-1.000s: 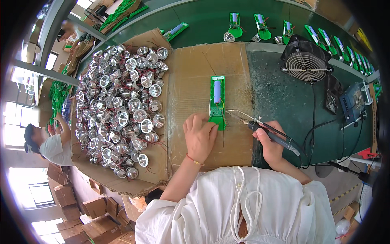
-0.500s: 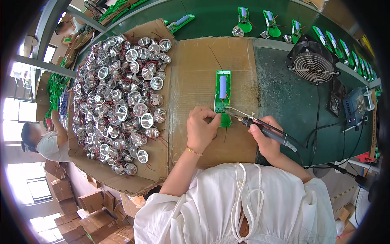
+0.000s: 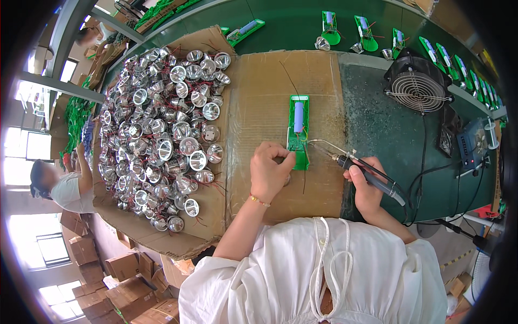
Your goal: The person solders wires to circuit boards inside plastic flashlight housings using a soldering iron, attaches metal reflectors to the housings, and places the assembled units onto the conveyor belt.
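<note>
A green plastic housing [image 3: 301, 163] lies upright on the cardboard in front of me, holding a blue cylindrical battery cell [image 3: 298, 117] and a small green circuit board [image 3: 297, 144]. My left hand [image 3: 271, 168] is closed beside the housing's lower left edge, fingertips near the board. A silvery edge of a reflector cup [image 3: 287, 180] peeks out under those fingers; most of it is hidden. My right hand [image 3: 368, 186] grips a soldering iron [image 3: 377, 182] with a thin curved metal tube along it. The iron's tip points at the board from the right, a little apart from it.
A cardboard box [image 3: 186, 245] heaped with silver reflector cups [image 3: 164, 148] stands at left. A fan [image 3: 415, 89] and a blue soldering station [image 3: 470, 147] with trailing cables stand at right. More green housings [image 3: 367, 35] line the far side. Another person [image 3: 67, 189] works at far left.
My right hand has drawn the soldering iron slightly right, and its tip has come away from the board. My left hand stays almost in place, with a silvery rim now showing under it.
</note>
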A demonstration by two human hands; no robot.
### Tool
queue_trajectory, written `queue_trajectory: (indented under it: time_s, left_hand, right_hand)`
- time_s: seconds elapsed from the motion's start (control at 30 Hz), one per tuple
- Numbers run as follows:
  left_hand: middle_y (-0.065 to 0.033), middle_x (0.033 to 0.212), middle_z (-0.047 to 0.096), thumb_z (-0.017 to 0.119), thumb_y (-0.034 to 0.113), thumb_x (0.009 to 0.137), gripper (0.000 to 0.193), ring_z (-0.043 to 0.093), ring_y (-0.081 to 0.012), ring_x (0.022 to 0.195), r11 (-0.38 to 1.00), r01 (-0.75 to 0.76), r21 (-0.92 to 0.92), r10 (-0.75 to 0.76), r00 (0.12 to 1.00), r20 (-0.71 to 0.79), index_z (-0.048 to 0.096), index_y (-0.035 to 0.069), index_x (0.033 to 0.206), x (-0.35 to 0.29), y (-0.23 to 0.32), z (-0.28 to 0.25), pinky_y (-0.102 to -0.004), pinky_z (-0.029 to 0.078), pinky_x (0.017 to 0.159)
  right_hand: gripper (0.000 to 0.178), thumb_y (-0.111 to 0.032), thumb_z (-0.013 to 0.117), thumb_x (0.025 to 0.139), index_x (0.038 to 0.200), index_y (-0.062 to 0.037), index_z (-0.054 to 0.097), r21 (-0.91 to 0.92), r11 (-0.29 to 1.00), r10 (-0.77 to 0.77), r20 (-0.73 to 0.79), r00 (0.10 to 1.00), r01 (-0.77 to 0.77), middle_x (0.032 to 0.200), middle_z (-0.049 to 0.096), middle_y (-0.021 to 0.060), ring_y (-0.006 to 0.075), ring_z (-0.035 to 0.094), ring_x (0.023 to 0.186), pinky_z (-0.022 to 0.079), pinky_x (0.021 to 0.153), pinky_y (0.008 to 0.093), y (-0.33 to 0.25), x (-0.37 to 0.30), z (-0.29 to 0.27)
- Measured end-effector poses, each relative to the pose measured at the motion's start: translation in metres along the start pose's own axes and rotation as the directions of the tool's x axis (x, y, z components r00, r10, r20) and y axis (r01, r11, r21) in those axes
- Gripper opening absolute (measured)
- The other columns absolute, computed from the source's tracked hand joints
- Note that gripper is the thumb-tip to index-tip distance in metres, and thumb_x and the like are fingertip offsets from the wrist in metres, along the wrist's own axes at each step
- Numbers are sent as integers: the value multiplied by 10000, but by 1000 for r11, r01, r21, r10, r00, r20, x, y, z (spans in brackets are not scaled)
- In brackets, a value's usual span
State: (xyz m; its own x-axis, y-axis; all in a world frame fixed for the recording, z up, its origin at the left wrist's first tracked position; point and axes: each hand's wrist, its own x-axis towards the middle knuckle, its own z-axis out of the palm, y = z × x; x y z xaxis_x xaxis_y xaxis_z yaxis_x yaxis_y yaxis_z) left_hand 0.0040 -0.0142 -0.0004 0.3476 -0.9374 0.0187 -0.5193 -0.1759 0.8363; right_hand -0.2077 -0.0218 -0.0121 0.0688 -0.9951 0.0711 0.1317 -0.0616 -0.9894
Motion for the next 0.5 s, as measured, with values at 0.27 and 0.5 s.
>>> queue_trajectory:
  time_s: [0.27,0.5]
  left_hand:
    - [-96,778,577,681,98,671,95,567,-217,691,999,-38,31,39,999,-23,641,13,685,1,0,1,-307,461,627]
    - [-68,724,655,650,138,771,149,600,-87,641,958,153,-242,-151,988,28,650,-11,779,11,3,-17,-229,480,577]
  right_hand:
    - [154,-89,600,817,886,12,506,8,999,42,-25,999,-41,729,607,94,113,571,650,463,594,238,0,3,-8]
    - [147,-73,597,812,883,15,503,-18,999,48,-78,996,-49,732,605,96,117,572,659,470,609,242,-1,5,-28]
